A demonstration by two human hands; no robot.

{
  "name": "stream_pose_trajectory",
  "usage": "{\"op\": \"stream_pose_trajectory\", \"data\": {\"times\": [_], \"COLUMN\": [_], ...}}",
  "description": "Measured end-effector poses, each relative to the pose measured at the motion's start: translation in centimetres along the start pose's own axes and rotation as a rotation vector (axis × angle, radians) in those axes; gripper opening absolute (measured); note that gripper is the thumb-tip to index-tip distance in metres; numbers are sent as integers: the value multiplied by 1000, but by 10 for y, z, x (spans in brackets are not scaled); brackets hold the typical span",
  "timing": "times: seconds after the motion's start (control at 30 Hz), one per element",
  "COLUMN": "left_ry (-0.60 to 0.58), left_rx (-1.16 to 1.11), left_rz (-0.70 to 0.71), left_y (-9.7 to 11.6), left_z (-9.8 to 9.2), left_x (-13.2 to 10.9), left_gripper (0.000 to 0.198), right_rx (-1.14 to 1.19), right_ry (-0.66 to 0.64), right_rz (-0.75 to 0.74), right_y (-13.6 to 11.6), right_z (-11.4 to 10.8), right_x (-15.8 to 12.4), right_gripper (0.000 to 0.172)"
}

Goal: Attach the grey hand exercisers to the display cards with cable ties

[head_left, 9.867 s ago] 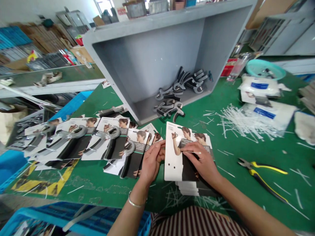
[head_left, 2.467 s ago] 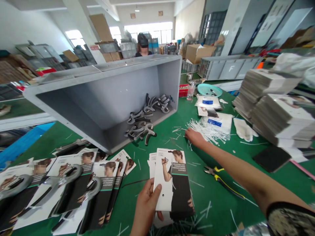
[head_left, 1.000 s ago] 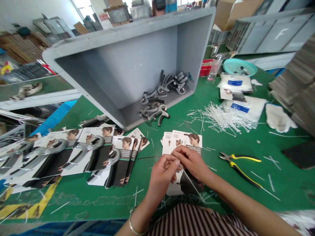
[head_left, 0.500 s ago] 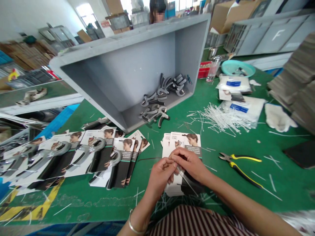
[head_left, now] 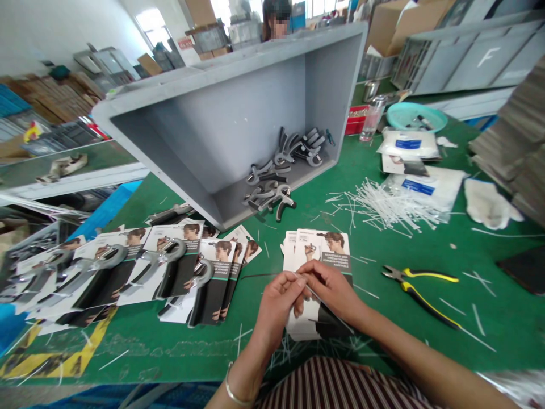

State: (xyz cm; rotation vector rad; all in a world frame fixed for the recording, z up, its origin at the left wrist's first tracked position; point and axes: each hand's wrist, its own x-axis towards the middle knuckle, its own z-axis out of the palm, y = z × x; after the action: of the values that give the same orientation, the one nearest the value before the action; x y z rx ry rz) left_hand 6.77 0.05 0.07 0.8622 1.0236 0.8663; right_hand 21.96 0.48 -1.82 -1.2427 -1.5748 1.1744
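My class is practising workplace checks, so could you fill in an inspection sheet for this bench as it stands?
Surface: green tabletop, with worn yellow-and-black tape at the near left corner.
Job's things: white strip held above printed cards; carded hand grips at left; loose hand grips in the grey crate.
Clutter: white strips, piled and scattered; pliers, white glove and teal dish at right.
Hands: left hand and right hand meet, fingertips pinching the strip.
Cables: nothing seen for certain; a thin dark line beside the cards is unclear.
Surroundings: a person beyond the crate; another crate marked F.

"ADJUSTABLE GRIP" on card [head_left: 321, 253], "F" on crate [head_left: 462, 65]
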Motion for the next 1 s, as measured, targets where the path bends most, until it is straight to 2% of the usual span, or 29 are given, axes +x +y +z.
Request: {"op": "stream_pose_trajectory", "data": {"times": [1.0], "left_ry": [17], "left_rx": [23], "left_rz": [24], "left_y": [-7], "left_z": [4], "left_x": [-1], "left_gripper": [30], "right_rx": [-75], "right_ry": [16], "right_rz": [-59], "right_y": [-1], "right_z": [-1], "right_x": [-3], "right_gripper": [15]}}
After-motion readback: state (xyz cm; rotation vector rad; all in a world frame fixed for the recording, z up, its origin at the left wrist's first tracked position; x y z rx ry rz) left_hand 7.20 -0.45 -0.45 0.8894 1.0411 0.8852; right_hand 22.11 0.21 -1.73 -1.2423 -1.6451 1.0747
